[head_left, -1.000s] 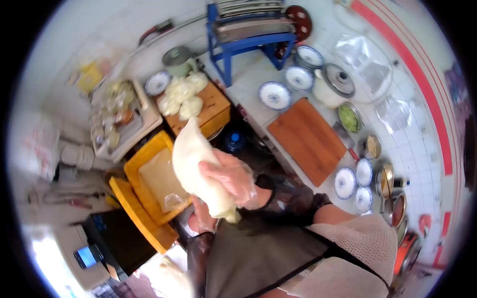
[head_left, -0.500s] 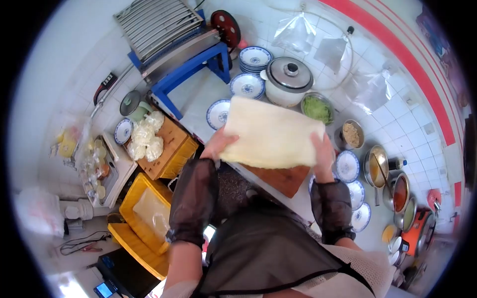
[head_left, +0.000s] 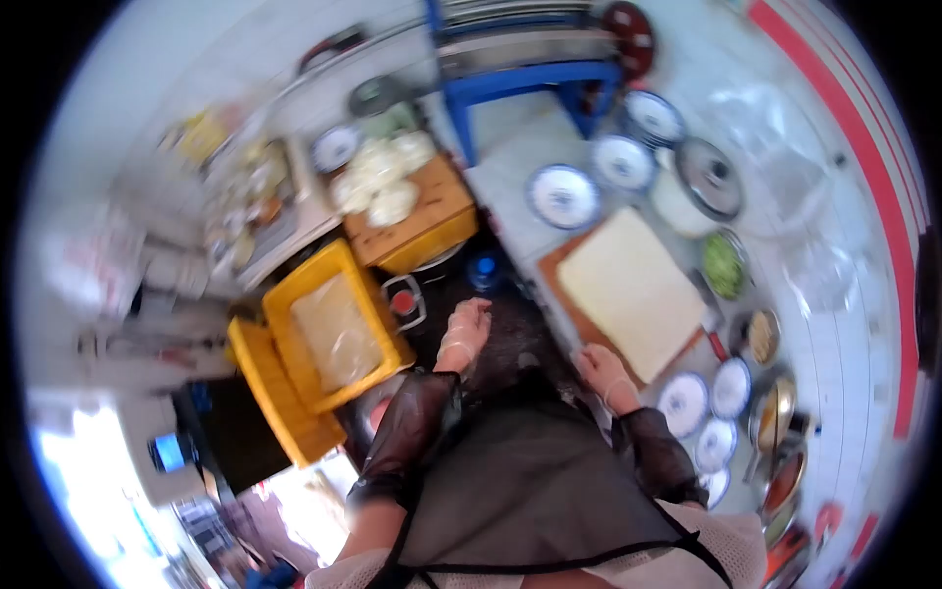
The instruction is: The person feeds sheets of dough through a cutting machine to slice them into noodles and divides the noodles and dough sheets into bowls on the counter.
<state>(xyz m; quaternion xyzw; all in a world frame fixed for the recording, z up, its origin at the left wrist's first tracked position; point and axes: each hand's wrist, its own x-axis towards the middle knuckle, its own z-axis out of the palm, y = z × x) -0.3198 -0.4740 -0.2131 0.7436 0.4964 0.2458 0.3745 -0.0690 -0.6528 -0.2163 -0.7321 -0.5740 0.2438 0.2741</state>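
A folded pale dough sheet (head_left: pixel 628 290) lies flat on a brown wooden board (head_left: pixel 569 302) on the counter. My right hand (head_left: pixel 606 377) is beside the board's near corner, apart from the sheet, its fingers loosely bent and nothing visible in them. Over the dark floor between the counter and a yellow crate (head_left: pixel 383 365) hangs my left hand (head_left: pixel 464 336), empty, with fingers slightly curled. Dark sheer sleeves cover both forearms. Motion blurs some of the finger detail.
Blue-rimmed plates (head_left: pixel 564 196) and a lidded white pot (head_left: pixel 682 201) stand behind the board, below a blue-framed roller machine (head_left: pixel 530 83). Shredded greens (head_left: pixel 724 265) sit to the right. Wrapped white bundles (head_left: pixel 388 177) rest on a wooden lid (head_left: pixel 417 211) at left.
The dough sheet, held up between both hands before, now lies on the board, released. Both hands have come away from it, and the view has turned left.
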